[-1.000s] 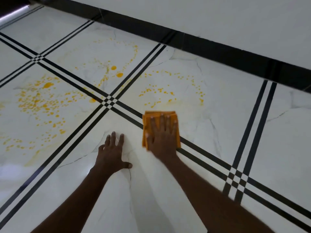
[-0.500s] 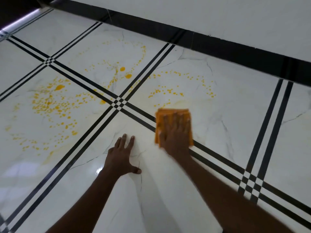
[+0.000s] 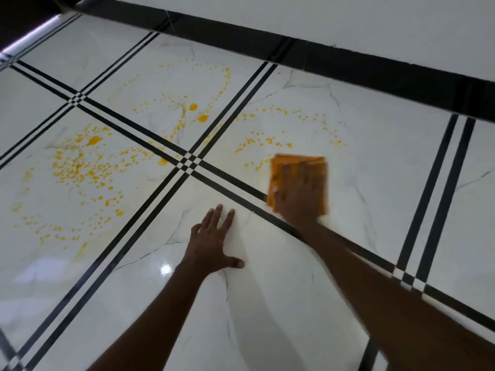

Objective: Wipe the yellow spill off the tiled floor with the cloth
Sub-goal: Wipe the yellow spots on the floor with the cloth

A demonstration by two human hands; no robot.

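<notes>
My right hand (image 3: 300, 195) lies flat, fingers spread, pressing a folded orange cloth (image 3: 318, 167) onto the white tiled floor (image 3: 281, 303); the hand and cloth are blurred. The cloth sits just below a patch of yellow spill drops (image 3: 267, 141) on the right tile. A denser yellow spill (image 3: 80, 167) covers the left tile, and more drops (image 3: 197, 112) lie on the far middle tile. My left hand (image 3: 214, 242) rests flat on the near tile, fingers spread, left of the cloth.
Black double stripes (image 3: 187, 163) cross the floor between tiles. A black skirting strip (image 3: 348, 65) and a white wall (image 3: 348, 20) run along the far side. A light glare (image 3: 165, 269) shines by my left wrist.
My right hand has slid the cloth to the right and slightly farther, along the lower edge of the right spill patch. My left hand stays planted; the view has shifted left.
</notes>
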